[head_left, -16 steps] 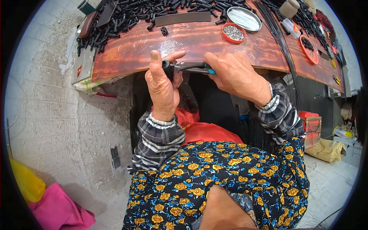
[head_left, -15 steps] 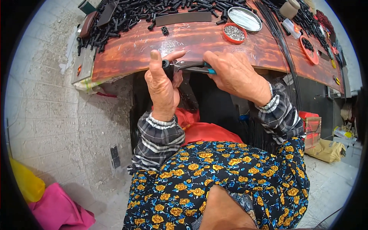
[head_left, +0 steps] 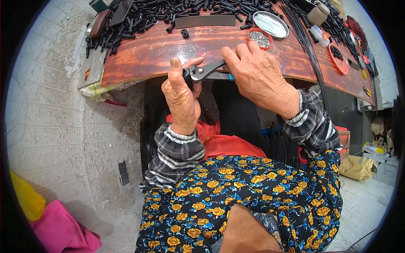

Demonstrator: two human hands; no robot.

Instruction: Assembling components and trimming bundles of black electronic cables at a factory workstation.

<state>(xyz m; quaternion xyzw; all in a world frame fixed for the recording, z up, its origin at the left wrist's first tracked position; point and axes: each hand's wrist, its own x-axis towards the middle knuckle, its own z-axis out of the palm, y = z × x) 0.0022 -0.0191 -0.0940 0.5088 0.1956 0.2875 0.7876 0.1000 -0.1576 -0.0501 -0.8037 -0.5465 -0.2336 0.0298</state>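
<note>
At the near edge of the wooden bench, pliers are gripped.
A small black part is pinched by the left hand; the pliers' handles are clasped in the right hand.

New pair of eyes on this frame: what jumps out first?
The two hands at the near edge of the red-brown wooden bench: the right hand works metal pliers, whose tip meets a small black part pinched in the left hand. Next, the heap of black parts along the bench's far edge, and a red dish of small metal pieces just beyond the right hand.
</note>
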